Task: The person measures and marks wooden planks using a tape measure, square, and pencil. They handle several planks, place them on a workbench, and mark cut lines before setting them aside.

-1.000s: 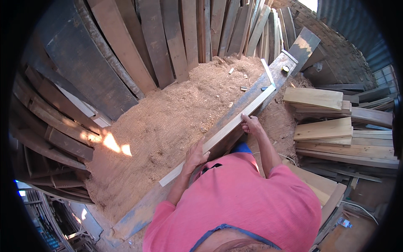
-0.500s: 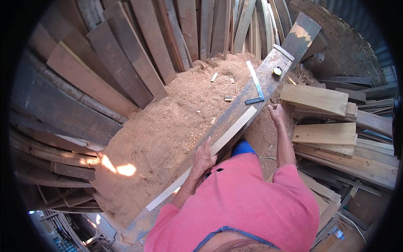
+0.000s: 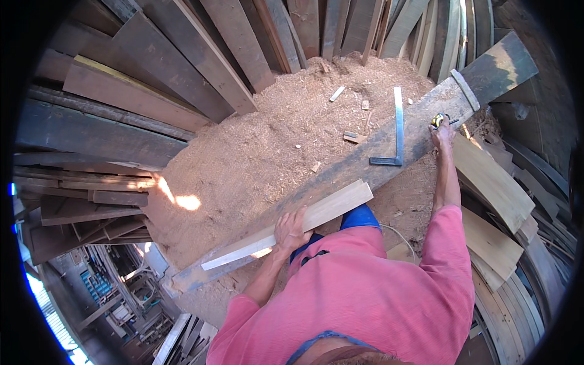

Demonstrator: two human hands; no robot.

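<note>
My left hand (image 3: 291, 230) lies over the middle of a pale wooden board (image 3: 340, 204), its thumb near the close edge and its fingers across the top. That board rests lengthwise on a long, dark plank bench (image 3: 420, 115) slanting from lower left to upper right. Farther along the bench, my right hand (image 3: 443, 135) closes at a small yellow and black tape measure (image 3: 438, 120); the fingertips are partly hidden. A thin dark piece shows beside those fingers, too small to name. Between both hands a try square (image 3: 398, 131) with a dark stock and metal blade lies flat on the bench.
A wooden cleat (image 3: 465, 90) crosses the bench near its far end. Sawdust (image 3: 261, 152) covers the floor with small offcuts (image 3: 354, 137). Tall planks (image 3: 182, 52) lean around the far and left sides. Stacked boards (image 3: 493, 179) stand at the right, beside my right arm.
My right hand has moved away along the bench and reached the tape measure. The pale board now shows more of its broad face, with my left hand still on it. The view has turned.
</note>
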